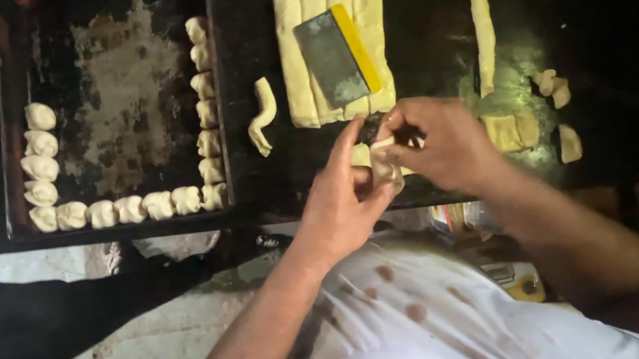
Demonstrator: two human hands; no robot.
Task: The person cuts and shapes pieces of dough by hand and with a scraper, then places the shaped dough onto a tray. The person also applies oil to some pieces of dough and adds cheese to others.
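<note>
Hands: two, left hand and right hand, sharing one dough piece
Baking tray: one
Shaped dough rolls on the tray: sixteen, in a U-shaped line
Dough slab, scored into strips: one, four strips
Scraper: one
Long dough strip: one
Curled dough strip: one
Small cut pieces at right: about five

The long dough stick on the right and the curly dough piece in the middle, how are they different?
The long dough stick lies straight; the curly dough piece bends like a hook. The stick is much longer, the curly piece short. The stick lies right of the dough slab, the curly piece left of it. Both are pale yellow dough on the dark worktop.
</note>
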